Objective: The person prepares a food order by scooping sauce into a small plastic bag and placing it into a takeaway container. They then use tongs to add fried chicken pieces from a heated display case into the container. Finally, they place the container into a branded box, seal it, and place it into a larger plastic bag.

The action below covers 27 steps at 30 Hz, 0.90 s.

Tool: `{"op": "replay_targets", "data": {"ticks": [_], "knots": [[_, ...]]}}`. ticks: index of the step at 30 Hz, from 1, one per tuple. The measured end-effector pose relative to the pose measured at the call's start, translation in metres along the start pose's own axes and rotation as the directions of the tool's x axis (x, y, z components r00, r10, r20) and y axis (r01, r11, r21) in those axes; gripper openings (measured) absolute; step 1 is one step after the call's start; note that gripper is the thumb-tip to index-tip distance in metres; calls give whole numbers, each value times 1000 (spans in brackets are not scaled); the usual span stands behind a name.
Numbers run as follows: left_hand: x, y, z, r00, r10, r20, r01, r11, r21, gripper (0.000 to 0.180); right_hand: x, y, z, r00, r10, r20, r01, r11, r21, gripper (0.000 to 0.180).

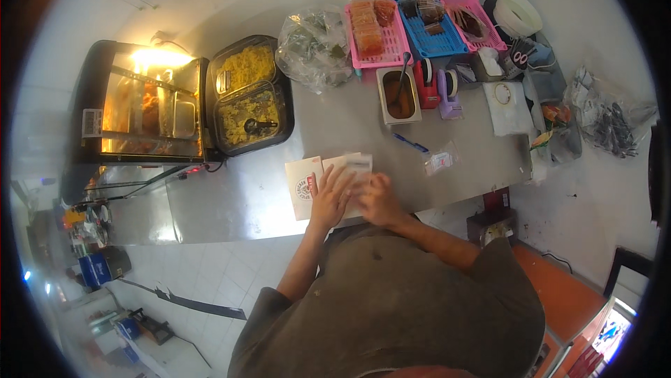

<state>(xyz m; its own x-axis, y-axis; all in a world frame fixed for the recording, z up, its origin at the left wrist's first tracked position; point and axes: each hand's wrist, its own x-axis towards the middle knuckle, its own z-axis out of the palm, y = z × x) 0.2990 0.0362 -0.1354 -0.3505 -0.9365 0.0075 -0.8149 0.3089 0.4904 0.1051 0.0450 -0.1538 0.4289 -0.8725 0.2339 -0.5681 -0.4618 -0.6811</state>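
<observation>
Both hands, left and right, press flat, fingers spread, on the white paper bags beneath them.

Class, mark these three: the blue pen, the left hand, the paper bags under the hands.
blue pen [409,143], head view, mid-barrel
left hand [330,195], head view, back of hand
paper bags [300,181], head view, left bag's bare face

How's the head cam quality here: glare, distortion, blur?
Head view: strong fisheye, the steel counter edges bow and a black vignette rings the frame. The lamp in the warming cabinet blows out to a hot yellow-white patch. The counter shows soft sheen, no hard glare. The left hand and right hand on the paper sleeves look slightly soft. Rim detail is smeared.
</observation>
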Motion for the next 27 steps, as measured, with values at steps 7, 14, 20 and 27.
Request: {"op": "replay_targets", "data": {"ticks": [7,14,20,27], "knots": [[-32,-9,20,994,-112,0,110,970,215,62,15,99,-59,919,97,-382,-84,995,51,21],[-19,7,11,966,-236,110,196,938,286,81,14,331,-160,508,851,-135,-615,467,635,24],[-21,4,12,970,-229,80,200,943,266,87,-11,325,-141,666,684,-297,-423,674,606,20],[-14,-10,19,982,-185,29,172,955,242,94,-1,252,-132,550,807,-213,-706,586,398,22]]}}
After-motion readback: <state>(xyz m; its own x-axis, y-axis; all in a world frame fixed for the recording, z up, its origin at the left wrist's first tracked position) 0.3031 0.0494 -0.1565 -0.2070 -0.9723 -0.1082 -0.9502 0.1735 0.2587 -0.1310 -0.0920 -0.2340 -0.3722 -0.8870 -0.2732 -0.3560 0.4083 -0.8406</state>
